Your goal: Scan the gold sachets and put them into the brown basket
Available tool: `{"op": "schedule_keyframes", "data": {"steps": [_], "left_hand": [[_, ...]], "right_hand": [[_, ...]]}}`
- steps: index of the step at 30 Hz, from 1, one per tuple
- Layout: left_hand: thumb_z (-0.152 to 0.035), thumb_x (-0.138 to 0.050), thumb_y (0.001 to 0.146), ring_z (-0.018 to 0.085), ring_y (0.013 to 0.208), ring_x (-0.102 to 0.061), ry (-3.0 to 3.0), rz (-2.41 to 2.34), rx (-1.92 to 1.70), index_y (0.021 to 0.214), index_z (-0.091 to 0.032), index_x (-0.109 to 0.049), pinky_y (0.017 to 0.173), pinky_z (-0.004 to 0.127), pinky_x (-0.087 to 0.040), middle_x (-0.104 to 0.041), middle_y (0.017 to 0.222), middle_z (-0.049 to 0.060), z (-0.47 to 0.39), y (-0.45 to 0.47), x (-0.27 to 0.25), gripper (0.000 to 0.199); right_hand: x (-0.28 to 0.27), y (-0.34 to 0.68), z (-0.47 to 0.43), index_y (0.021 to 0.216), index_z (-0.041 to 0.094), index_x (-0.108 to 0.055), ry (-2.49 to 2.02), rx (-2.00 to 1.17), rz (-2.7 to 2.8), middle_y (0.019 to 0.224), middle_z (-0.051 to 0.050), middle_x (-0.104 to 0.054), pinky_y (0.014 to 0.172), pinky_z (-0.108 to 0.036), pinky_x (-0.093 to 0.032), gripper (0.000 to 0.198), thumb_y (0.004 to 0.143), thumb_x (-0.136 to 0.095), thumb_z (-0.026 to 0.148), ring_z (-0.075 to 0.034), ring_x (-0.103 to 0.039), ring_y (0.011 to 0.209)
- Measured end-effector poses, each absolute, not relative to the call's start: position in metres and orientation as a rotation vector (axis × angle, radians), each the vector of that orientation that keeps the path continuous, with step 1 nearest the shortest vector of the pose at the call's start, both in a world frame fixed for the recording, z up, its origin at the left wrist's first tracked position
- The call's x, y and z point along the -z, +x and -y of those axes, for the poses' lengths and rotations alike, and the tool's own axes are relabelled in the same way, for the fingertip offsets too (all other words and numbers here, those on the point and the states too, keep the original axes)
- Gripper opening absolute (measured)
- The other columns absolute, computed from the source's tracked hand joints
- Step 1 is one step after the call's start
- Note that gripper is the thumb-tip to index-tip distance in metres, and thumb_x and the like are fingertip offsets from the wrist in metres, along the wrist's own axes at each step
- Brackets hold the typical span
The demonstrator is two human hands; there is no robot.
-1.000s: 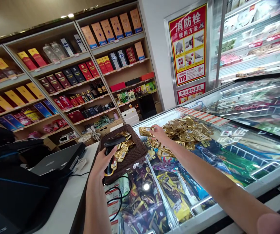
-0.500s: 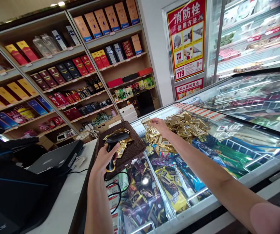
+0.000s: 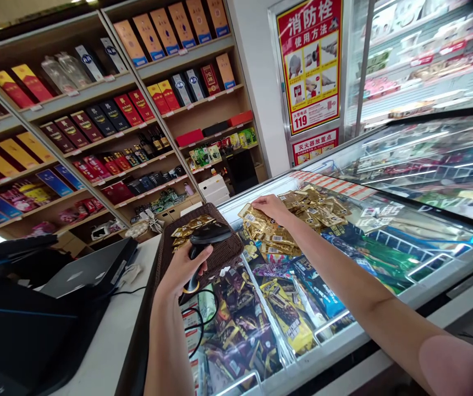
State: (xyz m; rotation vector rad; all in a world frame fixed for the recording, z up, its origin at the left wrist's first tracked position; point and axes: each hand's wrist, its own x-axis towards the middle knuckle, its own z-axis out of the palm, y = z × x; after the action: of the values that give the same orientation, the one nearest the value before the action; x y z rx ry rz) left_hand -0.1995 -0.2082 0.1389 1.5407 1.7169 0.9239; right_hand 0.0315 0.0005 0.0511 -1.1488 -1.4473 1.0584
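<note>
My left hand (image 3: 187,267) is wrapped round the grip of a black barcode scanner (image 3: 209,234), held over the near part of a brown woven basket (image 3: 230,247). Its head points right, toward my right hand (image 3: 271,208). That hand has its fingers pinched on the edge of a small gold packet (image 3: 254,216), at the left end of a heap of similar gold packets (image 3: 314,206) on the freezer's glass top. More gold packets (image 3: 185,228) lie in the basket, partly hidden behind the scanner. A black cable (image 3: 201,330) loops down from the scanner's grip.
Below the glass, the chest freezer (image 3: 294,363) holds many wrapped ices. On the left, a white counter (image 3: 96,335) carries a dark machine (image 3: 17,324) and a grey flat box (image 3: 83,269). Shelves of boxed goods (image 3: 104,121) stand behind, beside a red poster (image 3: 311,66).
The scanner has shifted right, showing more of the packets in the basket. The packet at my right hand, earlier tilted up, now lies lower against the heap. The view has turned slightly.
</note>
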Motion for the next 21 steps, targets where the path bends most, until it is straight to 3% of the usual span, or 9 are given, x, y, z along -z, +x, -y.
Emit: {"op": "schedule_keyframes", "data": {"steps": [13, 21], "left_hand": [[-0.062, -0.073, 0.070, 0.015, 0.054, -0.054, 1.561, -1.687, -0.921, 0.086, -0.018, -0.060, 0.053, 0.025, -0.040, -0.058, 0.059, -0.001, 0.204, -0.201, -0.134, 0.049], [-0.066, -0.073, 0.067, 0.013, 0.051, -0.050, 1.518, -1.705, -0.950, 0.086, -0.018, -0.060, 0.050, 0.024, -0.038, -0.058, 0.056, -0.001, 0.201, -0.208, -0.130, 0.053]], "right_hand": [[-0.049, 0.030, -0.003, 0.090, 0.017, -0.077, -1.186, -1.062, 1.482, 0.083, -0.004, -0.075, 0.064, -0.023, -0.047, 0.021, 0.081, -0.066, 0.033, -0.016, -0.066, 0.075], [-0.047, 0.071, -0.018, 0.108, 0.020, -0.077, -1.592, -0.464, 1.795, 0.110, -0.008, -0.074, 0.090, -0.028, -0.047, 0.034, 0.087, -0.051, 0.012, -0.021, -0.067, 0.101]]}}
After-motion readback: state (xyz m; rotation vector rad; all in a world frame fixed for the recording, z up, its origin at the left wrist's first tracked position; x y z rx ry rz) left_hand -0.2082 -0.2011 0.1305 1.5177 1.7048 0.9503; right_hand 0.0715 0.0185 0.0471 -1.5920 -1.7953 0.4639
